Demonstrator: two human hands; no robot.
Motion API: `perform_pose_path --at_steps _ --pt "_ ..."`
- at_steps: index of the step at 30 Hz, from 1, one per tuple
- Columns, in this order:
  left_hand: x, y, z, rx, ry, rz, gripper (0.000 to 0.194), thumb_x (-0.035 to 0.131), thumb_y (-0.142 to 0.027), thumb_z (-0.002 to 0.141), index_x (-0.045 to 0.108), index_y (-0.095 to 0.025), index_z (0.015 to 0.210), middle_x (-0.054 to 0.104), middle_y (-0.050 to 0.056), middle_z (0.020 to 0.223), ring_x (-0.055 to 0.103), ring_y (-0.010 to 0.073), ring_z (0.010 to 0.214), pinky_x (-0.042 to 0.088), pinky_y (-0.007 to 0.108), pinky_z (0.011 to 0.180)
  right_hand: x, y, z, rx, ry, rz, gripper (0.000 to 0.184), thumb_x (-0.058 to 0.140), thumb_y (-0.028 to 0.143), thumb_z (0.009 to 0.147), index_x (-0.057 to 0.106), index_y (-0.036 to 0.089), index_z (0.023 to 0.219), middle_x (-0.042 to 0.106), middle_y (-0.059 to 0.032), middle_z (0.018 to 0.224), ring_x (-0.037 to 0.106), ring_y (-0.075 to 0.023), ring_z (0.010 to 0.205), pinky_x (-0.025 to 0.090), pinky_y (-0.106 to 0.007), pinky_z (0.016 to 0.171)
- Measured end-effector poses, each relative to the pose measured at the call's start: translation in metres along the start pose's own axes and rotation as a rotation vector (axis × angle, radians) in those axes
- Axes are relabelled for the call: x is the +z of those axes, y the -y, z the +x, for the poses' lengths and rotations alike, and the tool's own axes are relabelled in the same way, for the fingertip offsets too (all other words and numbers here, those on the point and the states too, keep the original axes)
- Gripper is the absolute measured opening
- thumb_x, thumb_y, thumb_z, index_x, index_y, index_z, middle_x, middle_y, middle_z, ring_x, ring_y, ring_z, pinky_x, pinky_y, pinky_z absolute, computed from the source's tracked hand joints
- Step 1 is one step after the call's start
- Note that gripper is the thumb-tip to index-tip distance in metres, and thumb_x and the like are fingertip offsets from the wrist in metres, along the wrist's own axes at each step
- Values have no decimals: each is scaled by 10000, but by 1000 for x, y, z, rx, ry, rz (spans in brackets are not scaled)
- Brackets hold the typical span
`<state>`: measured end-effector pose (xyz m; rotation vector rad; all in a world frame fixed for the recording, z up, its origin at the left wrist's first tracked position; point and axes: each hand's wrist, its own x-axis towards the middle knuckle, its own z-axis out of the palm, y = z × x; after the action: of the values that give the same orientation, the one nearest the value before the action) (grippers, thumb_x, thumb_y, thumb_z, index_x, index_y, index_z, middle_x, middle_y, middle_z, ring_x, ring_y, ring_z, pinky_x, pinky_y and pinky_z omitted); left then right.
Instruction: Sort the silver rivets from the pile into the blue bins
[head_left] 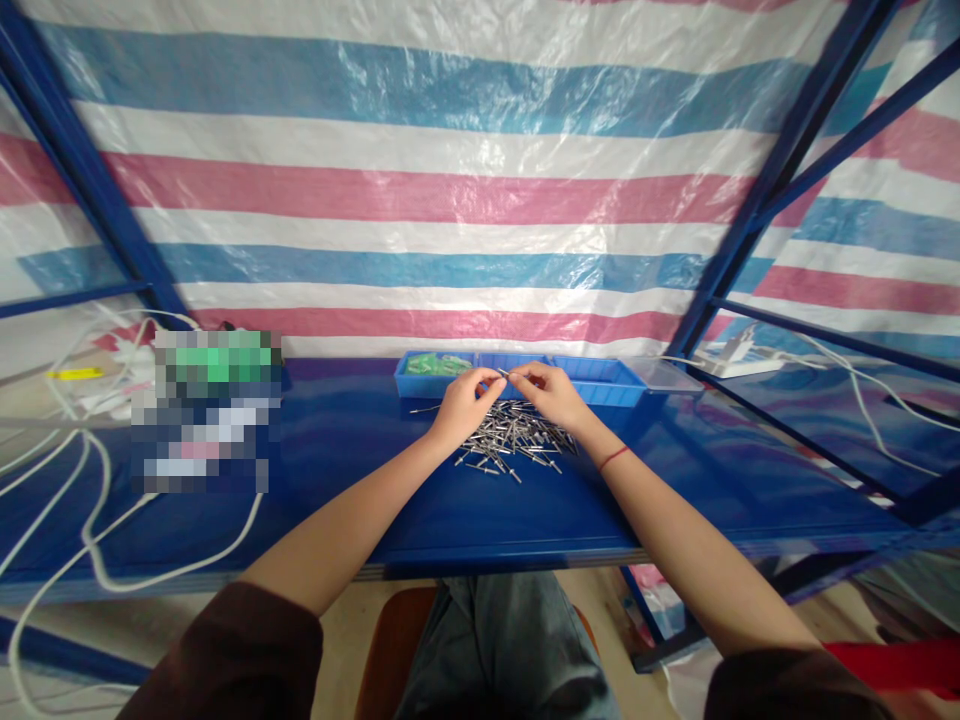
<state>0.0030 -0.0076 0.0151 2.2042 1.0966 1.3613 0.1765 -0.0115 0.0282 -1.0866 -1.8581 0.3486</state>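
Observation:
My left hand [471,396] and my right hand [551,392] meet fingertip to fingertip above a heap of silver blind rivets [517,440] on the blue table. Both are closed in a pinch. A small, thin metal rivet [504,372] shows between the fingertips, mostly covered by them. Just behind the hands stands a long blue divided tray [611,388]. Its left compartment holds green-and-clear plastic packets [435,364]; my hands partly hide the middle one. One rivet [424,410] lies apart, left of the heap.
White cables [94,520] loop over the left side of the table, beside a blurred-out patch. A white power strip [739,360] sits at the right, near a clear plastic lid [660,374]. Blue metal posts [739,230] and a striped plastic sheet [450,190] enclose the table.

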Motion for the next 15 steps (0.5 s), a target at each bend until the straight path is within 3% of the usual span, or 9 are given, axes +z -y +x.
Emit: perform_pose_path --at_steps 4,8,11,15 --pt "1 5 -2 31 111 126 172 553 -248 874 643 -164 994 687 39 905 624 151 803 485 285 787 -5 -9 6 75 -172 -272 275 495 311 880 700 132 846 698 -116 882 599 -189 735 438 -313 714" --pt "0 5 -5 104 206 335 167 520 -229 879 664 -200 959 691 28 977 614 193 919 459 340 860 -17 -13 7 119 -212 -512 272 499 307 871 700 124 893 687 -132 866 609 -227 780 427 -327 726" --pt "-2 -3 -7 110 229 412 198 492 -234 890 662 -215 990 689 26 1020 605 208 978 446 356 882 -26 -11 4 84 -82 -481 202 518 226 824 701 144 843 694 -83 799 602 -192 710 422 -297 687" --pt "-16 -13 -4 113 294 591 227 476 -221 874 674 -216 984 670 56 1054 593 245 1023 442 393 883 -25 -10 -1 -4 277 -357 178 528 140 767 705 163 766 701 -34 762 587 -146 651 428 -265 657"
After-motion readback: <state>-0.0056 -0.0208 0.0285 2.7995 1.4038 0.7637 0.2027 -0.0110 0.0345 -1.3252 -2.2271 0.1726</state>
